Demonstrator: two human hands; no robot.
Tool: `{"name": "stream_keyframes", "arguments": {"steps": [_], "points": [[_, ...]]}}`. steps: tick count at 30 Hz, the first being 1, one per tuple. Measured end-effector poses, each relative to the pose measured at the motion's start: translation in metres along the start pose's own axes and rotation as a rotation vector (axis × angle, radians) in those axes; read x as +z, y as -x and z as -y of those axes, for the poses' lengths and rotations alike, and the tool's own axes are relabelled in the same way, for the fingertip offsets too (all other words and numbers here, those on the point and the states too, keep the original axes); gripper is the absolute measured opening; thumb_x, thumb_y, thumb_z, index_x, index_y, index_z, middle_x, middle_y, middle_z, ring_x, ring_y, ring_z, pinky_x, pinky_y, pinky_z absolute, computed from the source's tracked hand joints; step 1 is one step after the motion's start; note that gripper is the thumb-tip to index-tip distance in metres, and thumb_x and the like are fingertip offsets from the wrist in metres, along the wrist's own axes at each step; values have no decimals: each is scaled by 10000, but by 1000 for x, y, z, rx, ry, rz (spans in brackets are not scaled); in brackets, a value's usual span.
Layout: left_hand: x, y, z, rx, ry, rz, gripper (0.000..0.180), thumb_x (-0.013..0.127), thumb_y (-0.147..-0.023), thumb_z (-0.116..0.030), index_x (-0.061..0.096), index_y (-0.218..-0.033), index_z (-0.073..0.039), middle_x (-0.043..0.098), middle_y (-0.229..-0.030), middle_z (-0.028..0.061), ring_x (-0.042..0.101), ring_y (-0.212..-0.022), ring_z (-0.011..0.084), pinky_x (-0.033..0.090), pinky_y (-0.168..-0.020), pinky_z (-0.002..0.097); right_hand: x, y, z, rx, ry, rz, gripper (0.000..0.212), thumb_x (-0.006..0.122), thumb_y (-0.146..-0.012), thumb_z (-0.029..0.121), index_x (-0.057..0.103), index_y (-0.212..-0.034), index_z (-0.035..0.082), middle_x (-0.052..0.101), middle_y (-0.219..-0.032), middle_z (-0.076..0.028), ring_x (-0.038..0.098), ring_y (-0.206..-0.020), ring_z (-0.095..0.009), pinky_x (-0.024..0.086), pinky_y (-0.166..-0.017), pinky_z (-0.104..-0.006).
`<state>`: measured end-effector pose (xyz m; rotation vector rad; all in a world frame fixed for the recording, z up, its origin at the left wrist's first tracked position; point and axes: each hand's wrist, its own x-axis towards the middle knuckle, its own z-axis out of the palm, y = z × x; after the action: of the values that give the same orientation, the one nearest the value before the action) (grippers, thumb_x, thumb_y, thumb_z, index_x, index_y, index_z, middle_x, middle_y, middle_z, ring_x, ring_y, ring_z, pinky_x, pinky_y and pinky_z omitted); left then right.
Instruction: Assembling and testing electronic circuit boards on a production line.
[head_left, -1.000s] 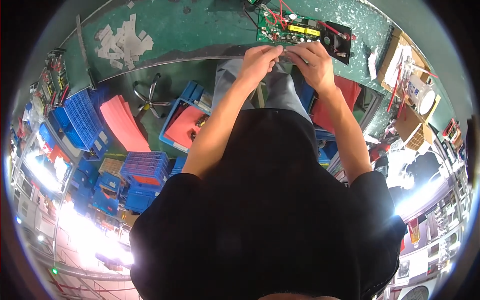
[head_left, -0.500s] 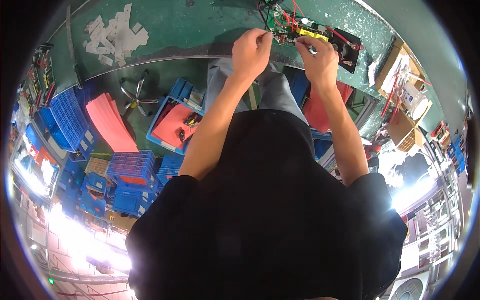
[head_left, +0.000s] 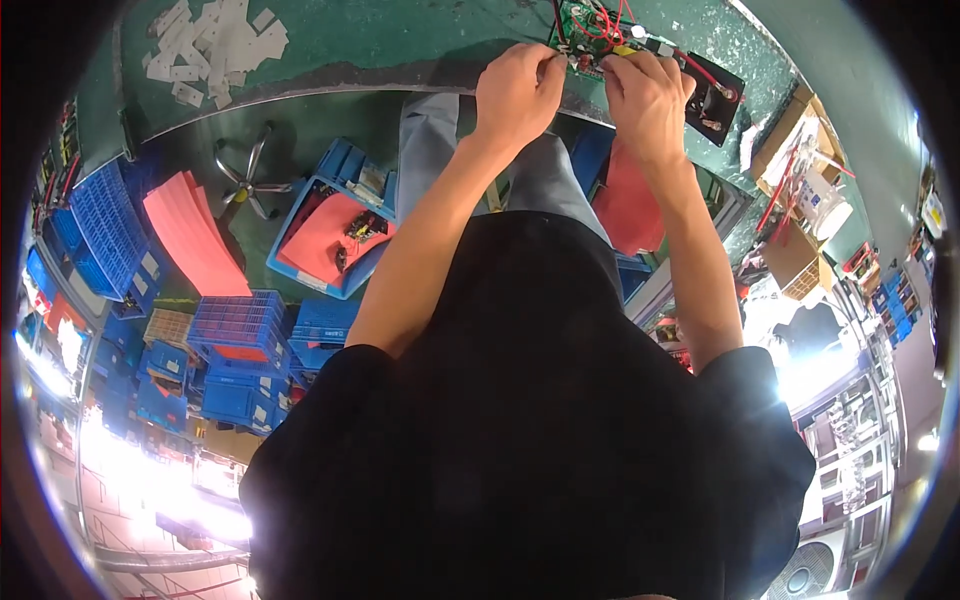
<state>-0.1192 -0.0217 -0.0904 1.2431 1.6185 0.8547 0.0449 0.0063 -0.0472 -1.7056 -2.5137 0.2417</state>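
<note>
A green circuit board [head_left: 578, 14] with red wires looping over it lies at the far side of the workbench, its near edge under my fingertips. My left hand [head_left: 518, 98] is closed at the board's near left corner, thumb and fingertips pinched together. Close beside it, my right hand [head_left: 648, 105] bends over the near edge, its fingers closed and partly covering a yellow component [head_left: 624, 50]. Whatever lies between the fingertips of either hand is hidden. A black panel [head_left: 708, 95] with metal terminals and a thick red wire sits right of my right hand.
Pale flat strips [head_left: 215, 45] are heaped on the green bench [head_left: 400, 40] at the left. An open carton [head_left: 790, 140] with a white container stands at the right. Below the bench are a blue bin [head_left: 290, 265] with pink sheets, blue crates [head_left: 238, 325] and a chair base [head_left: 243, 185].
My view has shifted slightly. My right hand has turned and moved in over the board, covering more of the yellow component, with its fingertips nearer my left hand. My left hand stays at the board's corner.
</note>
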Motion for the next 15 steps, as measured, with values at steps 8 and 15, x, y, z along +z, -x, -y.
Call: {"name": "stream_keyframes", "arguments": {"steps": [8,15], "points": [[-7,5,6,28,33,-35,178,615,-866,-187,661,-863,-15,657,-787,117,640,-678,236,496,-628,331,-17,0,11,309,-310,-8,180,699,-821,183,716,-984,108,680,-764,-39,596,-675,-140,420,-669,-295],[-5,4,11,42,4,-25,168,620,-864,-188,663,-876,-26,661,-806,111,640,-674,230,495,-620,324,-23,-6,15,659,-472,137,202,696,-826,188,727,-987,70,702,-810,-56,622,-685,-130,467,-631,-258]]}}
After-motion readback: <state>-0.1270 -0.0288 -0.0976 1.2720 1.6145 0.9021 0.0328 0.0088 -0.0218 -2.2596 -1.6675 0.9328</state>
